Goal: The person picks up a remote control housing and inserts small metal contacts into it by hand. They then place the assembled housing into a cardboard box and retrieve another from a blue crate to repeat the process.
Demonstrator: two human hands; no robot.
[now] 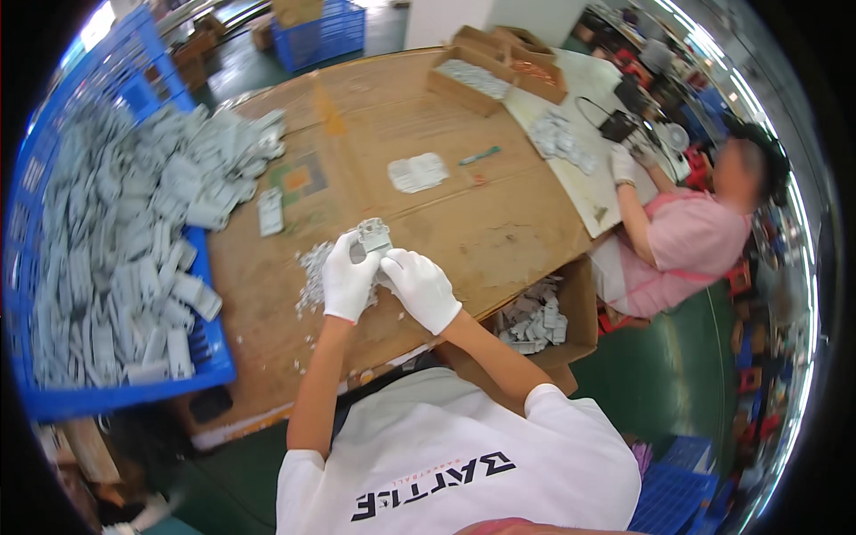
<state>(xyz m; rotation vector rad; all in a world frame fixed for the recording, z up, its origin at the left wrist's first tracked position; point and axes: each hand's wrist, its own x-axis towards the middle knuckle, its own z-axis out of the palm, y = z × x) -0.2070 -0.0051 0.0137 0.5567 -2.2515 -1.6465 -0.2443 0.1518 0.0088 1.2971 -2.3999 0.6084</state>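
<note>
Between my two white-gloved hands is a light grey molded plastic housing (374, 234), held over the brown cardboard table top. My left hand (349, 281) is closed round its left side. The fingers of my right hand (420, 287) are pinched at its lower right edge, partly hiding it. Beneath the hands lies a scatter of small white plastic bits (313, 275). A single flat grey plastic piece (271, 212) lies to the left of my hands. Further left, a blue plastic crate (207, 294) is heaped with similar grey plastic parts (125, 250).
A cardboard box (581, 308) with grey parts stands by the table's front edge, right. A white sheet (418, 173) and a green pen-like tool (480, 156) lie ahead. Open cartons (465, 78) stand at the far side. At right a co-worker (687, 223) sits at a white table.
</note>
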